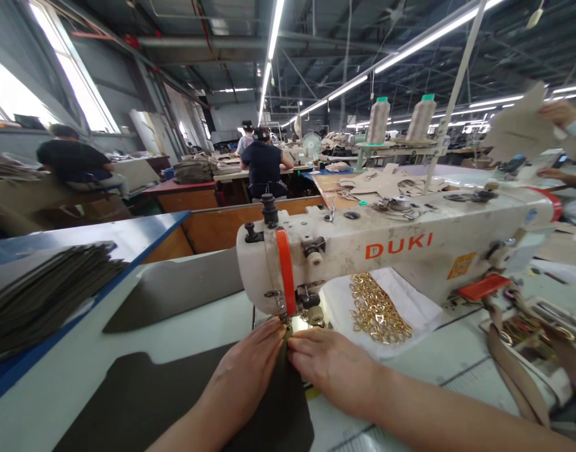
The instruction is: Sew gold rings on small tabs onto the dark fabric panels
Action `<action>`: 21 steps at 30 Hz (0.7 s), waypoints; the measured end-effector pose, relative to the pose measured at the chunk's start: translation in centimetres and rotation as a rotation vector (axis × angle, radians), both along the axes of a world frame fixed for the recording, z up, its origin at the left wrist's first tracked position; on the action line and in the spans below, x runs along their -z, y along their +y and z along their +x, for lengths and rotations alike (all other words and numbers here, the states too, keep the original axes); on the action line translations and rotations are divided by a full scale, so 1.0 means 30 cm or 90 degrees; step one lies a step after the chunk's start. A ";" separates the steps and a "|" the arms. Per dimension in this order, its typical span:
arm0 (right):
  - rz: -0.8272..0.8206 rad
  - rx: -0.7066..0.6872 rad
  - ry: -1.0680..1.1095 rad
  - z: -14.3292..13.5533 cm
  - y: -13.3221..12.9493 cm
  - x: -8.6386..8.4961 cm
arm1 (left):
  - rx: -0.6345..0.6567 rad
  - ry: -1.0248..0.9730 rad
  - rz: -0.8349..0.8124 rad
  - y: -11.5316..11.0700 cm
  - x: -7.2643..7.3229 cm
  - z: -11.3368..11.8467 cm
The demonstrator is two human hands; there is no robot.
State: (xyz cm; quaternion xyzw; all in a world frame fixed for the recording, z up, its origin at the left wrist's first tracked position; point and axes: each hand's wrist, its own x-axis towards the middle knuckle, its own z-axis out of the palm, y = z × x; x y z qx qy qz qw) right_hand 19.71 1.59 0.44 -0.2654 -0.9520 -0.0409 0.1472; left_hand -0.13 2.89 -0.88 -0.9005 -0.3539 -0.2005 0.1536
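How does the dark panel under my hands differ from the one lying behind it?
The front panel has the left hand and right hand at its edge by the sewing machine; the rear panel lies untouched. The front panel looks darker, the rear panel greyer. The front panel runs off the picture's bottom; the rear panel doesn't. Both lie on the pale tabletop.

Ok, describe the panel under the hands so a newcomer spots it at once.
Find the white sewing machine lettered DUKI. Below its red-striped end, the left hand and right hand meet over the dark panel, which spreads toward the picture's lower left. Unlike the other panel behind it and the stack at left, it alone has hands on it.
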 end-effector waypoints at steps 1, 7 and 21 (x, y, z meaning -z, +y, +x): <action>0.002 0.002 0.000 0.000 0.001 -0.002 | -0.001 0.003 0.005 0.002 -0.003 0.004; 0.014 0.001 -0.013 -0.001 -0.002 -0.001 | -0.024 0.007 -0.004 -0.018 -0.020 0.012; 0.072 -0.116 0.055 -0.011 -0.076 0.065 | -0.115 -0.102 -0.004 -0.334 -0.012 -0.103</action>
